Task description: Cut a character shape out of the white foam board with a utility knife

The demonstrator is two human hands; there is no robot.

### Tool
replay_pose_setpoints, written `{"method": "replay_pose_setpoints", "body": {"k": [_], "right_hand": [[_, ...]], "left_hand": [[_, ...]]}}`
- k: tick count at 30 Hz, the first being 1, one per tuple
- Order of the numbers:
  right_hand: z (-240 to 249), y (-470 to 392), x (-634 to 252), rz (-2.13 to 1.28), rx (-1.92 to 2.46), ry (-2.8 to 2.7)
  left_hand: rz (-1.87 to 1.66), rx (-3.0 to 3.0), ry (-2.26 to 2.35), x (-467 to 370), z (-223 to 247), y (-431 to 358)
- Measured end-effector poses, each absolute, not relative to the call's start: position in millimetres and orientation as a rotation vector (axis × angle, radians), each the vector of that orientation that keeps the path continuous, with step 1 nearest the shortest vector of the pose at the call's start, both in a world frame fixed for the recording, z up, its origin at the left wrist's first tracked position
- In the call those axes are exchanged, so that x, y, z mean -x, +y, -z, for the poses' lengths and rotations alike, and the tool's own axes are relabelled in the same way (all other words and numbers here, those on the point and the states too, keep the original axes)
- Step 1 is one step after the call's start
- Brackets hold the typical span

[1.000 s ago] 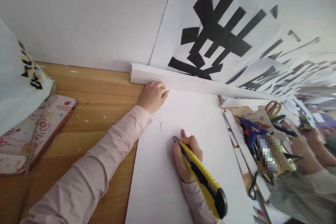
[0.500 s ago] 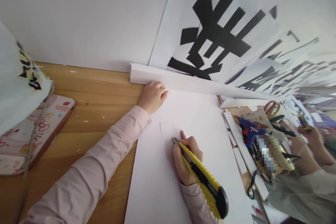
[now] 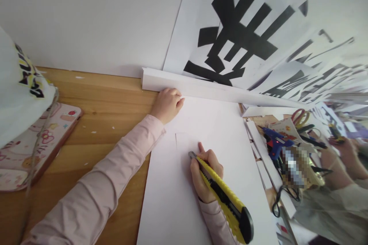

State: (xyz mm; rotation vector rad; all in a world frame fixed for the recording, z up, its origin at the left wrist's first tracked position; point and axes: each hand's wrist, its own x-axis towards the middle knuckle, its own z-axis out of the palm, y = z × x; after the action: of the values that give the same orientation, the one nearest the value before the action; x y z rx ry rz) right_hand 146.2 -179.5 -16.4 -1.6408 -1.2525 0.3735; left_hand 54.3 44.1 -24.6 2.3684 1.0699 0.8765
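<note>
Work judged little advanced: the white sheet (image 3: 166, 199) on the desk (image 3: 109, 99) bears one short angular line (image 3: 176, 139), the rest appearing unmarked, with the right hand (image 3: 200, 183) wrapped around a yellow knife (image 3: 219, 192) and the left hand (image 3: 167, 105) resting at its far corner, whether pinching cannot be told.

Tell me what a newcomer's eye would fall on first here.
Likely the big black character at the top, right of centre. Next, the yellow cutter in the right hand, over the white sheet. Then perhaps the blue glue gun, right of that sheet.
</note>
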Motion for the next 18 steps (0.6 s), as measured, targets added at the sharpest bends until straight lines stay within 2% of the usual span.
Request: {"method": "replay_pose_setpoints", "body": {"k": [8,18], "right_hand": [[20.9,-174.4,-156.6,-0.386,1.563,-1.034],[17.7,-77.9,-193.4,-0.290,1.640,-1.220]], "left_hand": [[-0.871,-2.376,1.082,-54.3,23.8,44.1],[-0.924,-2.389,1.065,-53.4,25.0,44.2]]}}
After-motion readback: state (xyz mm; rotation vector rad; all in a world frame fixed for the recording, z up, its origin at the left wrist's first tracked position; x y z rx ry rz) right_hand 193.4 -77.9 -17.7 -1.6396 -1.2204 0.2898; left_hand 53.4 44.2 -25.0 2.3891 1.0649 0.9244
